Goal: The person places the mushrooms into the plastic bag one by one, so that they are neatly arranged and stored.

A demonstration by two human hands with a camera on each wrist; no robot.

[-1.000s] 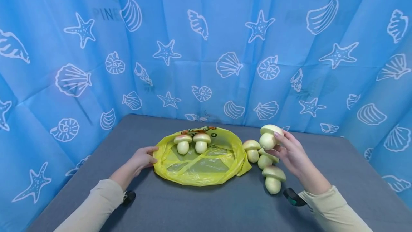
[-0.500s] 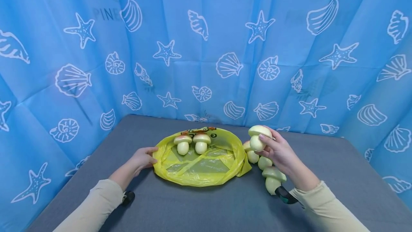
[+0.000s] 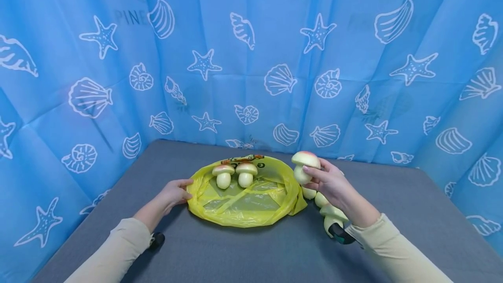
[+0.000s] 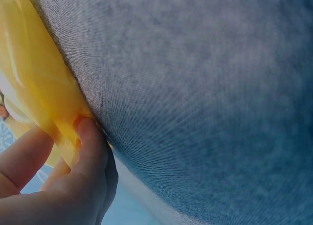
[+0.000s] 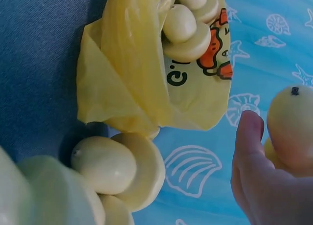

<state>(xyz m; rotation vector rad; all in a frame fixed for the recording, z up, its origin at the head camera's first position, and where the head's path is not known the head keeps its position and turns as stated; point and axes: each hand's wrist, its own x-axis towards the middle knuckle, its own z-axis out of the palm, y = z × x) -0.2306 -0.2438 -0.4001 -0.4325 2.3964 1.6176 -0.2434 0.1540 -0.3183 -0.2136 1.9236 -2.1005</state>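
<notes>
A yellow plastic bag [image 3: 239, 217] lies open-mouthed on the grey table, with two toy mushrooms [image 3: 246, 176] inside near its back wall. My left hand [image 3: 173, 196] pinches the bag's left rim between thumb and fingers; the left wrist view shows the yellow film [image 4: 54, 88] caught there. In my right hand [image 3: 334, 187] is another toy mushroom [image 3: 305, 160], pale with a pinkish cap top, held upright just above the bag's right edge. Beneath that hand stand several more mushrooms [image 3: 332, 215], partly hidden by hand and wrist; the right wrist view shows one mushroom [image 5: 105, 165] beside the bag.
A blue curtain [image 3: 251, 56] with white shell and starfish prints hangs behind and at both sides of the grey table [image 3: 235, 257]. Dark wrist devices [image 3: 341, 233] sit under both forearms, the right one close to the nearest mushroom.
My right hand has moved left with its mushroom, from above the loose mushrooms to the bag's right edge. The left hand and the bag stay where they were.
</notes>
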